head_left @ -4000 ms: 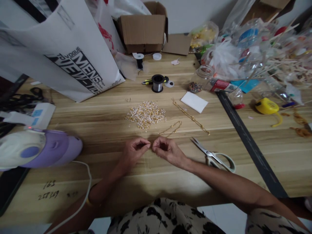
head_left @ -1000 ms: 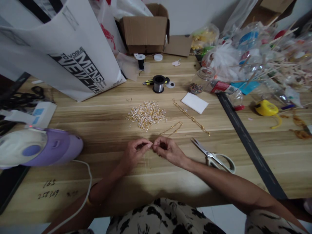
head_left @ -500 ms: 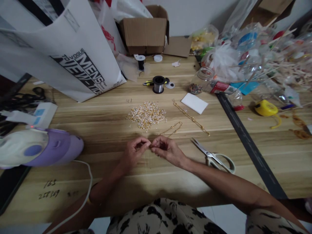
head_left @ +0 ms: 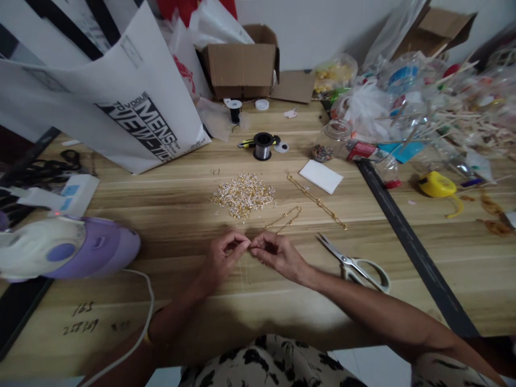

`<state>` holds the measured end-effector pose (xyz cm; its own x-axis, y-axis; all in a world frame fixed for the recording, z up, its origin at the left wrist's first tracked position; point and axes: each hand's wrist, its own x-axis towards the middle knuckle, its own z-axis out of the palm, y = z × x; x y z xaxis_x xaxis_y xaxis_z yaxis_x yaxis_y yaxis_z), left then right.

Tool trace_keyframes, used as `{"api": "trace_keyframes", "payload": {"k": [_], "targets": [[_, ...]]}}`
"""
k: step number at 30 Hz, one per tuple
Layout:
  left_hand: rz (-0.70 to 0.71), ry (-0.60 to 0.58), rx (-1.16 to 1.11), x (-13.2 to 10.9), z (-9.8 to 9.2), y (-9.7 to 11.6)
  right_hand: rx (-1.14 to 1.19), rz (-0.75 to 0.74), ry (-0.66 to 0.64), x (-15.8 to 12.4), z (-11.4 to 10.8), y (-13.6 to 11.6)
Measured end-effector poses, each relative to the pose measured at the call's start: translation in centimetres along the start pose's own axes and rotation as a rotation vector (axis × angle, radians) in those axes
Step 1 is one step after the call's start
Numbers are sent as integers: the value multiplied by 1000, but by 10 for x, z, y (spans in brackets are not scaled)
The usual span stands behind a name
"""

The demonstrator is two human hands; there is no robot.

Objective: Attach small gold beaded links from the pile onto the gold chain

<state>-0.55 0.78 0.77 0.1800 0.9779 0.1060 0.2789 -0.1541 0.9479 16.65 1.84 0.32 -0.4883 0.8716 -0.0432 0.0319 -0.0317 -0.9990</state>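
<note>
My left hand (head_left: 226, 255) and my right hand (head_left: 281, 256) meet fingertip to fingertip over the wooden table, both pinched closed. A thin clear thread (head_left: 243, 274) hangs below the fingers; whatever else lies between the tips is too small to make out. Just beyond the hands is a heap of small gold and clear beads (head_left: 244, 196). One short gold beaded chain (head_left: 284, 216) lies right behind my right hand, and a longer gold chain (head_left: 316, 200) stretches out farther right. Scissors (head_left: 355, 263) with pale handles rest beside my right forearm.
A wire spool (head_left: 263, 147) and a white card (head_left: 321, 176) lie past the beads. To the right are a black metal strip (head_left: 407, 236), a yellow tape measure (head_left: 437, 185) and a glass jar (head_left: 332, 141). A purple and white appliance (head_left: 100, 246) and large bag (head_left: 133, 107) stand left.
The view has tilted slightly, so everything sits a little lower. Both hands stay pinched together at the same place, with only slight finger movement.
</note>
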Motion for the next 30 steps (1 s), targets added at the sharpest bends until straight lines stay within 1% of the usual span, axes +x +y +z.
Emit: {"api": "trace_keyframes", "payload": {"k": [2,5,8,11,15,18,20,23,25,27,29,30], "targets": [[-12,-4,-22,0,1,-1,-61,-33,0,1,-1,0],[-127,-11,-118,-1,2,-1,-163,-103,6,1,-5,0],[-260,-81,-275,-1,2,0,-246,-169,10,2,-8,-1],[-328,-152,-356,1,2,3,-298,-192,36,2,-9,-2],[-372,-177,-348,4,-1,5,-358,-208,69,4,-7,-5],[-372,-163,-335,5,-1,5,-417,-225,30,3,-7,-11],[-359,-153,-320,6,-1,5,-484,-225,-8,2,-11,-18],[-347,-119,-306,6,-1,4,-688,-184,-51,-1,-24,-33],[-348,-99,-296,6,-2,4,-904,-133,-101,-2,-35,-44],[-352,-98,-288,7,-2,4,-1168,-71,-138,1,-44,-54],[-360,-100,-287,7,-3,4,-1380,-12,-241,9,-48,-59],[-364,-97,-289,7,-3,4,-1430,-7,-313,13,-48,-60]]}}
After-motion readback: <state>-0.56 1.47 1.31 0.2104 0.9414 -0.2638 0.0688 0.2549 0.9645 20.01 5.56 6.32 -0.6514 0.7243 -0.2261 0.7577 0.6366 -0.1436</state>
